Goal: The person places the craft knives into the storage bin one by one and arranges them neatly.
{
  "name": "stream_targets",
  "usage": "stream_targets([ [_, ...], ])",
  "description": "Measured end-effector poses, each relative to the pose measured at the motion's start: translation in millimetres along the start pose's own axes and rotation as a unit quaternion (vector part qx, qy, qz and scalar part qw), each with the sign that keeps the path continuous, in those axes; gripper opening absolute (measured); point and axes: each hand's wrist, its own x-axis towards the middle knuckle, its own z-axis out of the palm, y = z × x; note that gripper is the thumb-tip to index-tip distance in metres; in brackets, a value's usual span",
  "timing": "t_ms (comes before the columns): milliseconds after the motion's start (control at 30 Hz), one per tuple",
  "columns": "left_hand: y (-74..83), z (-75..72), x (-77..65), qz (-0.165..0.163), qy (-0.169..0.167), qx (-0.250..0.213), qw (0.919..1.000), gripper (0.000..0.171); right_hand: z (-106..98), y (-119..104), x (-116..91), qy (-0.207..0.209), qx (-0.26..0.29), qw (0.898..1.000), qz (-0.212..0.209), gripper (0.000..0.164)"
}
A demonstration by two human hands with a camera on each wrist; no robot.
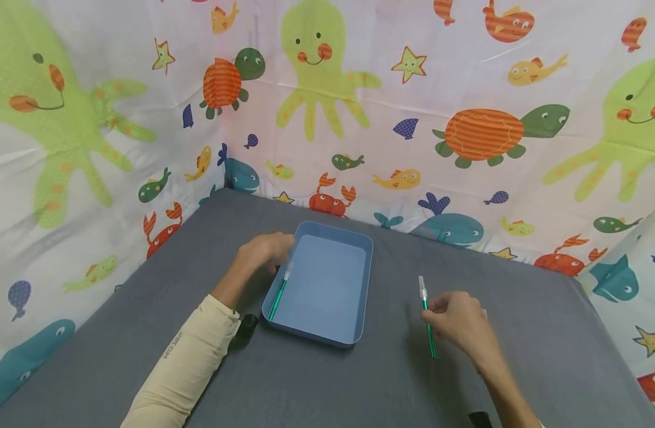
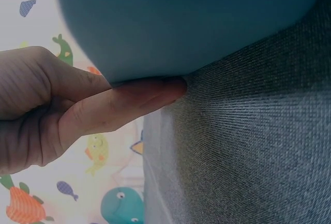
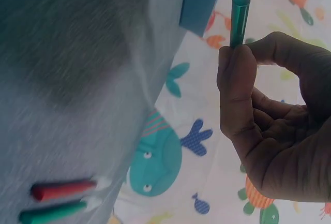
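My left hand (image 1: 264, 249) holds the left wall of a blue tray (image 1: 333, 285) that stands on the table. In the left wrist view its fingers (image 2: 119, 105) lie along the outside of the tray, and the thumb is partly hidden. Inside the tray, along the left wall, lies a green craft knife (image 1: 277, 299) with a clear cap. To the right of the tray, my right hand (image 1: 458, 321) pinches another green craft knife (image 1: 431, 342) between thumb and fingertips. That knife is close to upright in the head view, its clear cap pointing away from me.
On the table in the right wrist view lie a red craft knife (image 3: 64, 189) and a green craft knife (image 3: 54, 212); my right hand mostly hides them in the head view. A patterned curtain (image 1: 359, 101) borders the grey table (image 1: 306, 386) at the back and sides.
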Motion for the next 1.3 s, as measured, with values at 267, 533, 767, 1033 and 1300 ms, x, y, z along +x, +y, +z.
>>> stream_targets([
  [267,0.1,0.6,-2.5,0.0,0.003,-0.004,1.0,0.035,16.0,-25.0,4.6,0.01,0.013,0.999,-0.043,0.021],
  [533,-0.2,0.1,-4.4,-0.005,0.002,-0.001,1.0,0.034,29.9,-52.4,13.8,-0.023,0.066,0.996,-0.057,0.019],
  [767,0.0,0.1,-4.1,-0.004,0.003,-0.006,1.0,0.035,43.0,-69.1,28.2,-0.064,0.118,0.989,-0.064,0.014],
  [1033,-0.8,-0.3,-2.3,0.0,0.004,0.007,1.0,0.033,69.2,-92.1,49.5,-0.117,0.185,0.974,-0.06,0.015],
  [1300,1.4,-2.3,1.4,0.001,-0.001,0.028,0.9996,0.029,109.1,-122.5,61.8,-0.155,0.192,0.968,-0.053,0.014],
])
